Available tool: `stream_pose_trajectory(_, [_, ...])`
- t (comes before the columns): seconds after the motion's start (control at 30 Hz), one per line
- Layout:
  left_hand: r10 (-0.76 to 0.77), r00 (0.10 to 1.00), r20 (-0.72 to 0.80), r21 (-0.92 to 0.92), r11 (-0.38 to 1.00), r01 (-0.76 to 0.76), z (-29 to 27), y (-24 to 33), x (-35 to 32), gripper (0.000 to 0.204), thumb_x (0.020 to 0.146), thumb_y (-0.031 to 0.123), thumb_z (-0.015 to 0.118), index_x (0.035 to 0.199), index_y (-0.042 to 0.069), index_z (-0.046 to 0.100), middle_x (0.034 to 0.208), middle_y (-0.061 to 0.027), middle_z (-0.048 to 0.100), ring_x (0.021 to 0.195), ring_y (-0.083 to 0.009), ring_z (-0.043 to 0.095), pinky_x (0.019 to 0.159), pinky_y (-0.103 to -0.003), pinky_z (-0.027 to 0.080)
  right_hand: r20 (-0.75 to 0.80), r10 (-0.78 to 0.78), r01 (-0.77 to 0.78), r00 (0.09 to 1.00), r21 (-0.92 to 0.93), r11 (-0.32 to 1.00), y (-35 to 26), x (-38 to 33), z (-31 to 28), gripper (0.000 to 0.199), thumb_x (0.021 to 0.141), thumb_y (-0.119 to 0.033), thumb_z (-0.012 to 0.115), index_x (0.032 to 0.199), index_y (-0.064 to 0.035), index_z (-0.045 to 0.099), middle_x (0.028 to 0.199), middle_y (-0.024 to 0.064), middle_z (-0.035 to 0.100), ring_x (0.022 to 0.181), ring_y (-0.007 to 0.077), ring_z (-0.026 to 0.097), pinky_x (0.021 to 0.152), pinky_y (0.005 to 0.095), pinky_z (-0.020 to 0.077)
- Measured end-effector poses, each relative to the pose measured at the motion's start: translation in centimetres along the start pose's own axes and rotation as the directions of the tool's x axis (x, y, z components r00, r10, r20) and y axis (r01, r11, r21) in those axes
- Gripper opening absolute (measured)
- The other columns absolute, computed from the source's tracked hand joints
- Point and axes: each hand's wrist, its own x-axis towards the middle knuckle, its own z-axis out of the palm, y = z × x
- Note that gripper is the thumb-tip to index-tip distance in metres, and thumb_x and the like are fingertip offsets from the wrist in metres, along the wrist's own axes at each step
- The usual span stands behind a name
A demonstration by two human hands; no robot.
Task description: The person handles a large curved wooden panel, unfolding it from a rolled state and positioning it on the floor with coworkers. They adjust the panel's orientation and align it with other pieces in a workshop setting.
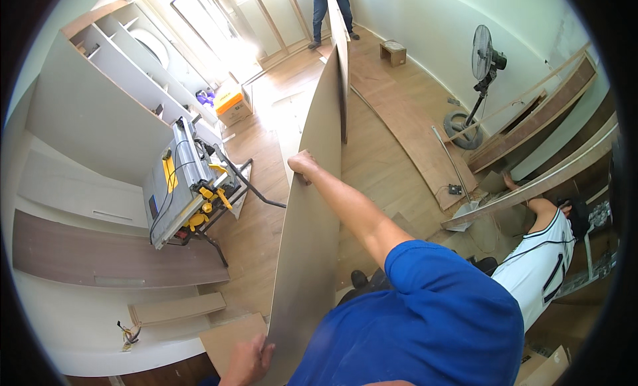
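A long grey-brown panel (312,146) stands on edge, running away from me down the middle. My right hand (304,165) reaches across with its fingers wrapped over the upper edge. Close to the near end of the same panel is my left hand (247,363); its thumb and forefinger are apart beside the edge, and its lower part is cut off by the picture's rim. At the far end, a person in dark trousers (320,17) stands by the panel, their hands out of view.
A table saw (179,180) on a folding stand is at left, before built-in cabinets (100,87). An orange-white box (232,105) lies beyond. At right are a standing fan (482,67), long boards (531,120) and a crouching co-worker in white (541,266).
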Motion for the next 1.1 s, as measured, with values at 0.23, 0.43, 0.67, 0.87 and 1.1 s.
stream_pose_trajectory(0.23, [-0.034, 0.99, 0.138, -0.135, 0.989, 0.053, 2.7, 2.8, -3.5, 0.014, 0.091, 0.018, 0.062, 0.094, 0.005, 0.059, 0.079, -0.0276, 0.062, 0.077, -0.0492, 0.06, 0.065, -0.055, 0.045, 0.132, -0.12, 0.149, 0.984, -0.243, 0.958, 5.5, -1.0, 0.5, 0.036, 0.089, -0.007, 0.052, 0.12, 0.011, 0.058, 0.103, 0.0261, 0.07, 0.08, 0.0384, 0.073, 0.061, 0.0491, 0.0617])
stream_pose_trajectory(0.43, [-0.14, 0.857, 0.497, 0.001, 0.987, 0.161, 7.1, 2.7, -5.3, 0.034, 0.085, 0.035, 0.07, 0.1, 0.005, 0.067, 0.077, -0.0225, 0.066, 0.079, -0.044, 0.064, 0.069, -0.049, 0.051, 0.16, -0.226, 0.267, 0.961, -0.322, 0.908, 13.8, -6.6, -0.3, 0.062, 0.084, -0.004, 0.054, 0.143, 0.0054, 0.037, 0.119, 0.0294, 0.063, 0.108, 0.042, 0.065, 0.084, 0.0468, 0.0582])
stream_pose_trajectory(0.67, [-0.242, 0.97, 0.016, -0.466, 0.857, 0.221, 6.5, 5.5, 6.5, 0.044, 0.091, 0.034, 0.069, 0.121, 0.001, 0.065, 0.098, -0.0202, 0.072, 0.095, -0.0329, 0.071, 0.082, -0.038, 0.054, 0.286, -0.401, 0.487, 0.87, -0.378, 0.787, 21.3, -13.2, 0.9, 0.073, 0.079, -0.007, 0.056, 0.144, 0.0146, 0.029, 0.088, 0.032, 0.067, 0.087, 0.0476, 0.067, 0.081, 0.0515, 0.0554])
stream_pose_trajectory(0.87, [-0.242, 0.951, -0.193, -0.372, 0.915, 0.158, 7.3, 10.4, 33.7, 0.082, 0.087, 0.047, 0.071, 0.144, -0.005, 0.042, 0.139, -0.0277, 0.053, 0.127, -0.0385, 0.055, 0.104, -0.042, 0.045, 0.385, -0.424, 0.545, 0.82, -0.298, 0.783, 25.2, -16.7, 2.7, 0.077, 0.078, -0.004, 0.052, 0.144, 0.0198, 0.02, 0.077, 0.0326, 0.065, 0.077, 0.0466, 0.067, 0.074, 0.052, 0.0552])
stream_pose_trajectory(1.1, [-0.381, 0.912, -0.15, -0.165, 0.919, 0.357, 10.8, 13.0, 43.3, 0.048, 0.086, 0.035, 0.073, 0.122, 0.004, 0.063, 0.117, -0.0222, 0.068, 0.11, -0.0396, 0.065, 0.092, -0.048, 0.052, 0.328, -0.429, 0.513, 0.842, -0.236, 0.826, 26.7, -15.5, 4.5, 0.076, 0.075, 0.0, 0.051, 0.143, 0.0203, 0.021, 0.104, 0.0413, 0.06, 0.092, 0.0488, 0.066, 0.082, 0.0525, 0.0535])
